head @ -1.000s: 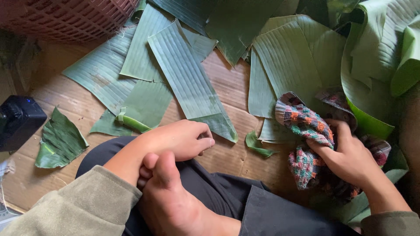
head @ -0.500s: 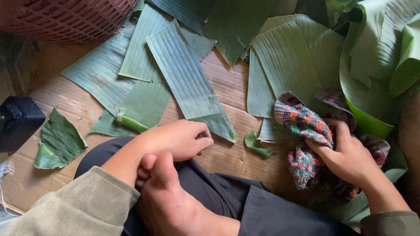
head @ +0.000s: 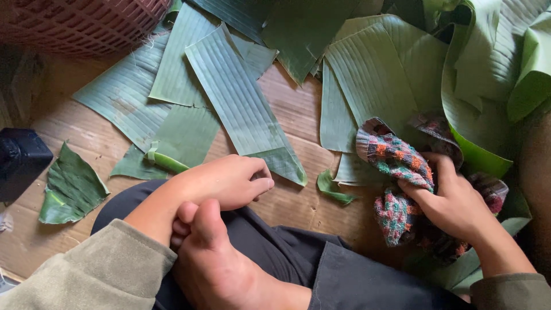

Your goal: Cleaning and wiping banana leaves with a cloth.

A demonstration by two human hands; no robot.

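right hand (head: 453,201), lower right of frame: closed on a multicoloured woven cloth (head: 399,166) bunched over a broad banana leaf (head: 373,80); leaf's long axis runs up-frame from the hand. left hand (head: 229,181), centre: loosely curled, seemingly empty, corner of a cut leaf strip (head: 241,103) just beside its fingertips

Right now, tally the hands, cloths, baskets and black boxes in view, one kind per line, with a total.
Hands: 2, the left hand and the right hand
patterned cloth: 1, in the right hand's fingers
woven basket: 1
black box: 1
Total: 5
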